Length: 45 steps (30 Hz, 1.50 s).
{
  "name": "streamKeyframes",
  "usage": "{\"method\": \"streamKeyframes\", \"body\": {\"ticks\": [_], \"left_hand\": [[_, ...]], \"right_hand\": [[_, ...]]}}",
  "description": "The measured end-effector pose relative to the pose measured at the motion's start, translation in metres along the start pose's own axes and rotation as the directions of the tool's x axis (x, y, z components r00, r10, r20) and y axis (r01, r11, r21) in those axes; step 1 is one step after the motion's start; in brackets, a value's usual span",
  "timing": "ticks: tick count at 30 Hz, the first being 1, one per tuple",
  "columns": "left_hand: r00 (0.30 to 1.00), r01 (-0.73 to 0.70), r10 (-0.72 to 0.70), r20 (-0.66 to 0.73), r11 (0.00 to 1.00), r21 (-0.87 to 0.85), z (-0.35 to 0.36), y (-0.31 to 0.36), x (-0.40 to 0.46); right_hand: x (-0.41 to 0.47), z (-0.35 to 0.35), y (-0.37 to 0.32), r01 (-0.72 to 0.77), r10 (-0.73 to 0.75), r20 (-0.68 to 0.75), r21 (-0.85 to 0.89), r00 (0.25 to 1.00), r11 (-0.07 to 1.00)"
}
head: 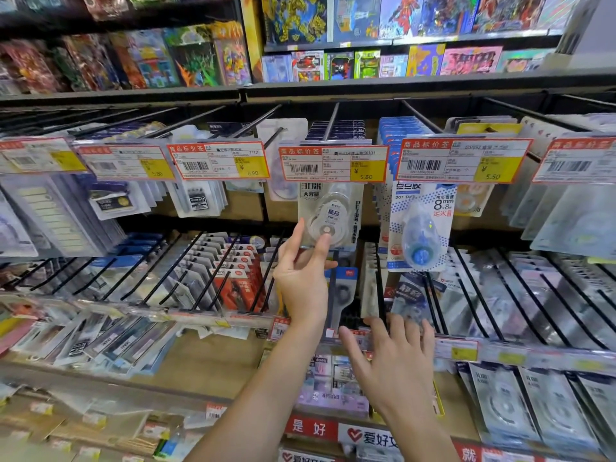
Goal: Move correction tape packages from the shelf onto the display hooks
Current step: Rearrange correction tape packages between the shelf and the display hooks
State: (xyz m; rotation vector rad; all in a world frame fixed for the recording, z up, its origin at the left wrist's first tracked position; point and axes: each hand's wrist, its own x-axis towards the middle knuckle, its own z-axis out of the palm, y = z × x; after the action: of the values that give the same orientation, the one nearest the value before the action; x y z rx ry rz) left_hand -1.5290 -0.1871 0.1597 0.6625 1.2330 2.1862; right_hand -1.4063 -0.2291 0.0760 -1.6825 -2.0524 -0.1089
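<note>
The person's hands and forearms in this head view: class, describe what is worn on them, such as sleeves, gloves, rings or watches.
Both are bare. The left hand and its forearm show no glove, ring, watch or bracelet, and no sleeve reaches into the picture. The right hand is the same: uncovered fingers, bare wrist, bare forearm down to the frame's lower edge. No markings or straps show on either arm.

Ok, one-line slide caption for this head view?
Left hand holds a hanging correction tape package under its price tag; right hand reaches toward the lower rack.
</note>
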Motion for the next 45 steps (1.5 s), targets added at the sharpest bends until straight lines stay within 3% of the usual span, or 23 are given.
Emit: {"method": "streamKeyframes", "body": {"ticks": [15,18,21,24,27,30,33,35,39,45], "left_hand": [[0.998,-0.047,0.047,0.028,0.999,-0.015,0.010,-0.008,0.012],[0.998,-0.053,0.051,0.042,0.997,0.050,0.008,-0.005,0.010],[0.991,-0.070,0.043,0.124,0.973,0.221,-0.004,0.001,0.004],[0.961,-0.181,0.048,0.274,0.855,0.486,-0.032,0.009,-0.005],[0.900,-0.372,0.008,0.436,0.537,0.758,-0.064,0.019,-0.015],[0.816,-0.539,-0.129,0.563,0.180,0.823,-0.090,0.032,-0.030],[0.783,-0.594,-0.229,0.578,0.000,0.805,-0.106,0.047,-0.052],[0.756,-0.636,-0.220,0.616,-0.027,0.771,-0.114,0.056,-0.071],[0.692,-0.698,-0.170,0.702,0.090,0.710,-0.126,0.051,-0.115],[0.548,-0.775,-0.369,0.751,0.115,0.622,-0.113,0.009,-0.177]], "right_hand": [[0.000,-0.001,-0.004,-0.015,0.015,0.015,-0.010,1.000,1.000],[0.000,-0.006,-0.005,-0.019,0.021,0.053,-0.024,0.998,1.000],[0.002,-0.015,-0.006,-0.024,0.028,0.114,-0.037,0.993,0.999],[0.005,-0.027,-0.008,0.006,0.013,0.204,-0.090,0.979,0.996],[0.005,-0.031,-0.010,0.017,0.016,0.247,-0.133,0.969,0.991],[0.004,-0.039,-0.012,0.020,0.027,0.268,-0.170,0.963,0.985],[-0.009,-0.050,-0.011,0.041,0.009,0.288,-0.166,0.958,0.985],[-0.028,-0.055,-0.006,0.057,-0.020,0.229,-0.153,0.973,0.987],[-0.079,-0.064,0.013,0.079,-0.051,0.209,-0.125,0.977,0.989],[-0.155,-0.068,0.061,-0.007,0.042,0.311,-0.114,0.950,0.993]]}}
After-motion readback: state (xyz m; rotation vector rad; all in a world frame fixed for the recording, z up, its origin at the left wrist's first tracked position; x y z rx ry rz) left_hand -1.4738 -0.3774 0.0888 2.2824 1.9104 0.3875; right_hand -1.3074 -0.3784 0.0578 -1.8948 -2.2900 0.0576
